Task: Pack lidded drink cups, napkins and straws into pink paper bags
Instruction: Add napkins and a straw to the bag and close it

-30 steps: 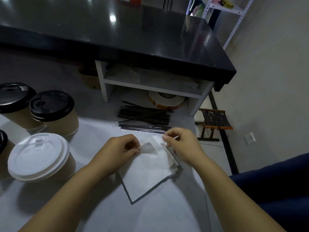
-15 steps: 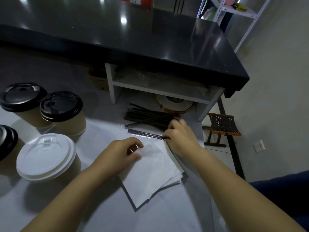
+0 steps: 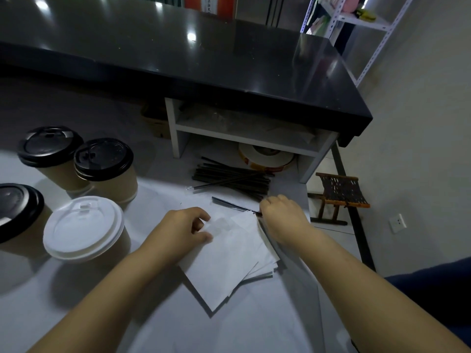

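A small stack of white napkins (image 3: 229, 261) lies on the white table in front of me. My left hand (image 3: 182, 229) pinches the lifted corner of the top napkin. My right hand (image 3: 281, 214) is closed on the end of a wrapped black straw (image 3: 230, 204) that lies just beyond the napkins. A pile of black straws (image 3: 232, 178) sits further back. At the left stand tan paper cups: one with a white lid (image 3: 84, 228), two with black lids (image 3: 103, 159) (image 3: 49, 146), and another black lid (image 3: 17, 210) at the frame's edge. No pink bag is in view.
A white shelf unit (image 3: 244, 138) stands behind the straws with a tape roll (image 3: 266, 157) under it, all beneath a black counter (image 3: 178, 47). The table's right edge drops to the floor, where a small wooden stool (image 3: 339, 193) stands.
My right hand left the napkin corner, reached forward to the straws and closed on one wrapped straw. My left hand stayed on the top napkin's corner.
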The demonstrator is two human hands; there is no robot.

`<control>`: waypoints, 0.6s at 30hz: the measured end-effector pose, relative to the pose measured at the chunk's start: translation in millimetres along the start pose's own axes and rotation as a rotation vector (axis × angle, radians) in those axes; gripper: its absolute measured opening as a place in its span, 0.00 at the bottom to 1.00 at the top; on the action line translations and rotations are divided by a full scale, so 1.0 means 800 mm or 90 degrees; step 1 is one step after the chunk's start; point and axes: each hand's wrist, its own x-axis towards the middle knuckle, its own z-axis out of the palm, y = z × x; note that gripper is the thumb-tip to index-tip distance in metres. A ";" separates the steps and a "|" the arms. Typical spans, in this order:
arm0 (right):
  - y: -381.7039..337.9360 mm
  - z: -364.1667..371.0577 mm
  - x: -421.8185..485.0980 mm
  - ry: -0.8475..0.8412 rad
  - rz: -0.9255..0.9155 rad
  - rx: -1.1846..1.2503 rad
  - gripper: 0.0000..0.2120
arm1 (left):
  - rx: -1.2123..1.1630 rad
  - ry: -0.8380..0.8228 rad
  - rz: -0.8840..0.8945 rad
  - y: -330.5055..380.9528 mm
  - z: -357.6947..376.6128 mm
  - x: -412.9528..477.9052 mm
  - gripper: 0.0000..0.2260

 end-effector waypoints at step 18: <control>-0.049 -0.085 -0.044 0.299 0.006 0.326 0.07 | -0.018 0.187 0.231 0.057 -0.119 -0.085 0.06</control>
